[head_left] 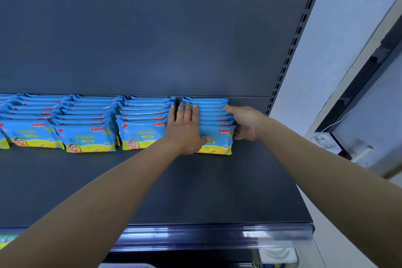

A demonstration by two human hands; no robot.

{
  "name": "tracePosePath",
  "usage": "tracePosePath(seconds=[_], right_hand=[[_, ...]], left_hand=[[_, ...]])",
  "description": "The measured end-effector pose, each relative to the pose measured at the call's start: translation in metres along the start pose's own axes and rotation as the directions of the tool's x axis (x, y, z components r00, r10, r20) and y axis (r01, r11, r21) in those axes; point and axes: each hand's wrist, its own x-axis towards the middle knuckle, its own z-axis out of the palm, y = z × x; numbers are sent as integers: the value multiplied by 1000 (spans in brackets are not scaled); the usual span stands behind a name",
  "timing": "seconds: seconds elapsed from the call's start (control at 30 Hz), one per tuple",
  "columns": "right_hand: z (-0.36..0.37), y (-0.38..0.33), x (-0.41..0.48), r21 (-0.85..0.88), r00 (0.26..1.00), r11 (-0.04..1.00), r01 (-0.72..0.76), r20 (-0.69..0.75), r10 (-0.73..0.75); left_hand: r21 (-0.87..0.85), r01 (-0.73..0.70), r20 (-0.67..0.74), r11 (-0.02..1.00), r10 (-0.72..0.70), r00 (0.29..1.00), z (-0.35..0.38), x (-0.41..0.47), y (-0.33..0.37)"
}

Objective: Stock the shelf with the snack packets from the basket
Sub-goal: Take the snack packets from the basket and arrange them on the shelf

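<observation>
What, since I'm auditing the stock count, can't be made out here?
Head view:
- Basket: out of frame.
- Leftmost row: cut by the left edge.
- Right row front label: covered by left hand.
- Right hand grip: fingertips hidden by its palm.
- Packet text: too small.

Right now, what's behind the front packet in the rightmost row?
Behind the front packet, more blue packets run back to the shelf's rear panel. The left hand covers their left ends.

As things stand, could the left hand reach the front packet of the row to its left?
Probably yes: the left hand lies flat on the rightmost row, beside that front packet, with nothing between them.
</observation>
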Motion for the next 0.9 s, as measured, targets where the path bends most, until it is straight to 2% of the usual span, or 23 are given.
tracePosePath(seconds=[0.23, 0.43, 0.63, 0.73, 0.9], right_hand=[[-7, -2, 5, -36, 991, 992, 122, -55, -124], [-4, -2, 10, -158, 961, 965, 211, -148, -234], [-3, -6, 11, -377, 880, 857, 351, -181, -439], [-1, -4, 15, -409, 896, 851, 330, -147, -419], [8, -4, 19, -284, 937, 919, 275, -134, -322]], left_hand=[[-65, -33, -27, 997, 31, 999, -1, -3, -7], [-107, -51, -32, 993, 48, 998, -2, -6, -14], [-143, -148, -210, 979, 116, 971, 0, -13, -24], [-134, -118, -189, 984, 91, 978, 1, -14, -30], [-32, -100, -161, 994, 94, 983, 2, -15, -33]])
